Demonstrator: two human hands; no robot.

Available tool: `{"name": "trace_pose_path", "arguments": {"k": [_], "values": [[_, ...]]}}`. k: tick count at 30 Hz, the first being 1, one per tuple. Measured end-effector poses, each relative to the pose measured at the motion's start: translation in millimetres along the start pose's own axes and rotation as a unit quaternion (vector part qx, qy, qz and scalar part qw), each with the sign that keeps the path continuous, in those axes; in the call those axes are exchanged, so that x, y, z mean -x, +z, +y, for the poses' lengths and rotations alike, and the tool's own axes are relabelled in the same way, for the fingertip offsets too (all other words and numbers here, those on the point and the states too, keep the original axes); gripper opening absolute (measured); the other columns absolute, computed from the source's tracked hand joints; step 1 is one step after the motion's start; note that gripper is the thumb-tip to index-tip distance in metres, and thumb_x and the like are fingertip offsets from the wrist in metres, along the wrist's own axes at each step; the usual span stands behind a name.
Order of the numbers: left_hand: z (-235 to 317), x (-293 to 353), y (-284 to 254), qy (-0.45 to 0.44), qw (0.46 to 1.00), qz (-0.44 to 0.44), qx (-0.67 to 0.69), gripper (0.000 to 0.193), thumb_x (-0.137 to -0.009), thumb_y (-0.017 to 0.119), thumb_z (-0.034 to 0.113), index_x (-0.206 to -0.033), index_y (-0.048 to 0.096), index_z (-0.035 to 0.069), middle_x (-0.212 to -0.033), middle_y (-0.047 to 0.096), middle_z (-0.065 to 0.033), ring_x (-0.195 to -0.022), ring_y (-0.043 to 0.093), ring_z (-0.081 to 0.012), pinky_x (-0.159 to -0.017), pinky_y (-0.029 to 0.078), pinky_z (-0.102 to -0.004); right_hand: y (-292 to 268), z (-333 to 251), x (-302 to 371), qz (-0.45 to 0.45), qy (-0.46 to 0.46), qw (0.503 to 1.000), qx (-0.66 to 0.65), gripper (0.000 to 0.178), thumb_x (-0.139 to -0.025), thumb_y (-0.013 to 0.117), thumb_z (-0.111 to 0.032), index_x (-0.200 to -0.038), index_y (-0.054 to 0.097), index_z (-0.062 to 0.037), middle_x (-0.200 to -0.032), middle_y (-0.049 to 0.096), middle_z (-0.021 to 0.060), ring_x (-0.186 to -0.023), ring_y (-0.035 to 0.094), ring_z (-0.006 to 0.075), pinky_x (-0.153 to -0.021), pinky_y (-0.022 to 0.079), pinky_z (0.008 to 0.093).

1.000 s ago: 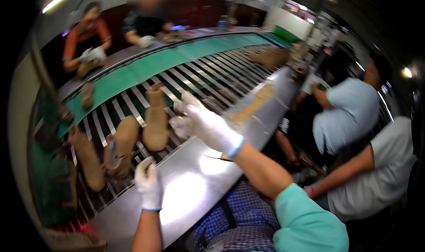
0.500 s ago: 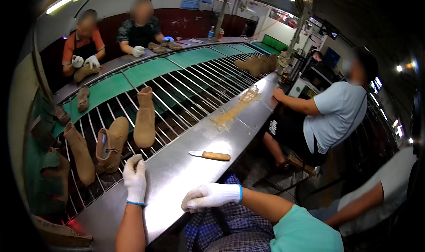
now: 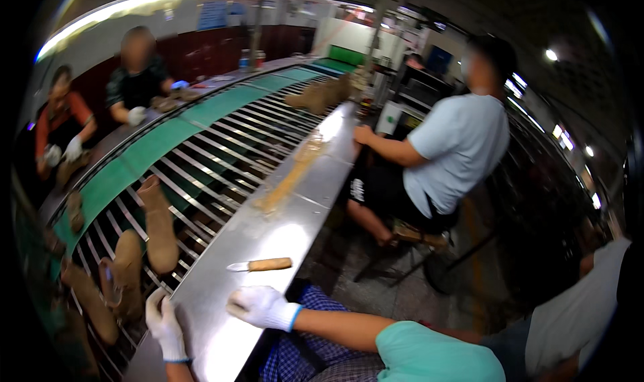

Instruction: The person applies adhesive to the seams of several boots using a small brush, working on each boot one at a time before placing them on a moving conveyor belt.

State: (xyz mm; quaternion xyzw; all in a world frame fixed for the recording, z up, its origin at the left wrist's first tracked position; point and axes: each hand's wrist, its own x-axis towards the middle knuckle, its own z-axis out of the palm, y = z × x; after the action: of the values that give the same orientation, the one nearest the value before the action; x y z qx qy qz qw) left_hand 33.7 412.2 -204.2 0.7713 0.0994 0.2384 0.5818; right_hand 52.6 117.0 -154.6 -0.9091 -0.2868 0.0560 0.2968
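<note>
My left hand (image 3: 166,325), in a white knit glove, rests at the rack-side edge of the metal table (image 3: 194,308). Its fingers are loosely bent and slightly apart, holding nothing visible. Over the front part of the table is my right hand (image 3: 261,307), also gloved, with fingers curled in and nothing showing in them. Just beyond it lies a short knife (image 3: 268,264) with a wooden handle, its blade pointing left; the hand does not touch it. Tan suede boots stand on the bars beyond my left hand: an upright one (image 3: 159,227), a low-cut one (image 3: 126,274) and a leaning one (image 3: 90,301).
A barred rack (image 3: 221,174) with a green belt (image 3: 154,140) curves along the table. More boots (image 3: 318,94) are grouped at its far end. Dried yellowish glue (image 3: 288,180) marks the table. Two gloved people work across; another person (image 3: 463,147) sits on a stool at right.
The view has swung right, so the scene sits further left. My right hand has moved further over the table, closer to the knife. My left hand stays near the boots.
</note>
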Motion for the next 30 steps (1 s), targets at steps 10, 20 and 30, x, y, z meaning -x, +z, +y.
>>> {"name": "trace_pose_path", "arguments": {"k": [10,20,30], "values": [[40.9,3.4,-6.6,-0.038,0.996,-0.034,-0.068,0.037,-0.109,0.063,0.012,-0.141,0.063,-0.006,-0.134,0.067,-0.0177,-0.107,0.069,-0.0242,-0.090,0.062,-0.0343,17.8,3.9,4.0,0.134,-0.062,0.989,-0.033,0.022,-0.102,0.066,-0.033,-0.099,0.066,-0.0110,-0.091,0.067,0.0114,-0.082,0.072,0.0349,-0.073,0.059,0.0473],[-50.6,-16.5,-31.7,-0.042,0.999,0.021,-0.002,0.035,-0.107,0.060,0.010,-0.138,0.063,-0.006,-0.130,0.069,-0.0125,-0.114,0.064,-0.0184,-0.101,0.051,-0.0317,17.0,0.5,-4.3,0.173,-0.101,0.979,-0.030,0.028,-0.103,0.063,-0.037,-0.098,0.065,-0.0097,-0.090,0.066,0.0146,-0.084,0.070,0.0379,-0.076,0.058,0.0506],[72.8,13.1,11.5,-0.006,0.996,-0.017,-0.087,0.036,-0.101,0.071,0.022,-0.129,0.072,-0.002,-0.125,0.073,-0.0189,-0.116,0.071,-0.0281,-0.104,0.056,-0.0392,-16.5,-9.0,10.5,0.092,-0.031,0.995,0.029,0.025,-0.097,0.071,-0.030,-0.088,0.081,-0.0094,-0.082,0.076,0.0145,-0.076,0.074,0.0335,-0.072,0.060,0.0439]]}}
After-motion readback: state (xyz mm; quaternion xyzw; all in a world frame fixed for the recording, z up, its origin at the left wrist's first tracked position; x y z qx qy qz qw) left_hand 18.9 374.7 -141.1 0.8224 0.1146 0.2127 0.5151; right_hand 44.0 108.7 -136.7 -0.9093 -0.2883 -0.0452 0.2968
